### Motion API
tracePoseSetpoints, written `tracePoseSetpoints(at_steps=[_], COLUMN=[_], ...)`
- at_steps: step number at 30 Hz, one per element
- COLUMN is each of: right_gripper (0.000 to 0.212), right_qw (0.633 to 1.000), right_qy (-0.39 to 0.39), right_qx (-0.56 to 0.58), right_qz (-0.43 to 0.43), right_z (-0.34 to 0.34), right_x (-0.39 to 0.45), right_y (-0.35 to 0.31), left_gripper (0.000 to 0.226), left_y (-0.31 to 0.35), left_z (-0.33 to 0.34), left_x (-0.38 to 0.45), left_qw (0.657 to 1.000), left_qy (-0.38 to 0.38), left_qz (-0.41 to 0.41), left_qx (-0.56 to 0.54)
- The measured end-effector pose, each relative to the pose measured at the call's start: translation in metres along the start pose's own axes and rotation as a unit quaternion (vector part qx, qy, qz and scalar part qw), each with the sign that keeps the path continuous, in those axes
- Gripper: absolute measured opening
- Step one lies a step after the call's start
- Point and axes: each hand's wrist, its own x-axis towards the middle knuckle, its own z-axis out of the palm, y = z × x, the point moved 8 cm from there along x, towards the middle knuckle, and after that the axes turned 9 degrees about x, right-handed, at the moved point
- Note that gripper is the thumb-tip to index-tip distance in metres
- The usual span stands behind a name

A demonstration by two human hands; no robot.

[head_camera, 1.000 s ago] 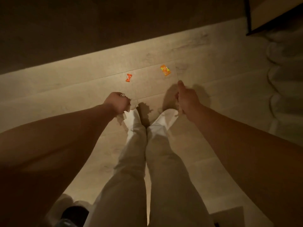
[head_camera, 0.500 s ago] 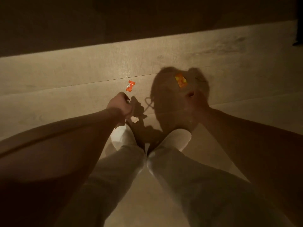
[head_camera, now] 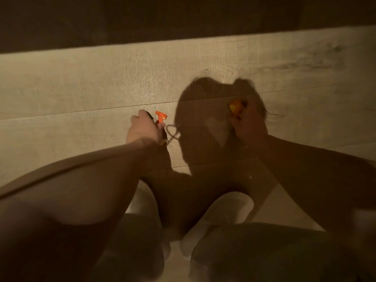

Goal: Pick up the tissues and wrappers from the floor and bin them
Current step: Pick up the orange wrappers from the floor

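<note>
A small red-orange wrapper (head_camera: 161,117) lies on the pale wooden floor (head_camera: 81,88), and the fingertips of my left hand (head_camera: 143,129) are pinched on its lower end. A pale scrap, perhaps tissue, shows under that hand's heel. To the right, in deep shadow, an orange-yellow wrapper (head_camera: 235,105) sits at the fingertips of my right hand (head_camera: 251,124), whose fingers curl around it. Both hands are low, close to the floor. No bin is in view.
My knees in pale trousers and my white slippers (head_camera: 223,210) fill the bottom of the view. My head's shadow (head_camera: 203,123) covers the floor between the hands. A dark strip (head_camera: 183,17) runs across the far side.
I have bent lower and both hands reached forward. The left hand closed on the red-orange wrapper and the right hand on the orange-yellow one.
</note>
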Motion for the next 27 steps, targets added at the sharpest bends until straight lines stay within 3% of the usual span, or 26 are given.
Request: tracePoseSetpoints(at_steps=[4, 10, 14, 18, 22, 24, 27], right_gripper=[0.043, 0.042, 0.031, 0.045, 0.047, 0.043, 0.038], right_qw=[1.0, 0.995, 0.996, 0.995, 0.987, 0.985, 0.983], right_qy=[0.014, -0.034, -0.038, 0.008, 0.027, -0.025, -0.038], right_qx=[-0.013, -0.094, -0.073, -0.102, -0.135, -0.096, 0.033], right_qz=[-0.014, -0.01, 0.038, 0.016, 0.081, 0.144, 0.179], right_z=[0.004, 0.012, 0.004, -0.028, -0.101, -0.129, -0.175], right_x=[0.002, -0.001, -0.019, -0.052, -0.121, -0.165, -0.225], right_y=[0.001, 0.001, -0.007, -0.031, -0.076, -0.101, -0.124], left_gripper=[0.041, 0.035, 0.031, 0.024, 0.014, 0.019, 0.025], left_y=[-0.004, 0.007, 0.013, 0.005, 0.008, 0.013, 0.024], left_z=[0.005, 0.007, 0.005, -0.022, -0.079, -0.112, -0.166], left_x=[-0.006, -0.003, -0.017, -0.057, -0.129, -0.175, -0.251], left_qw=[0.998, 0.998, 0.997, 0.995, 0.994, 0.992, 0.99], left_qy=[0.056, -0.02, -0.044, -0.075, -0.098, -0.115, -0.13], left_qz=[0.027, 0.05, 0.064, 0.045, 0.04, 0.037, 0.034], left_qx=[0.017, 0.009, -0.013, -0.046, -0.037, -0.047, -0.042])
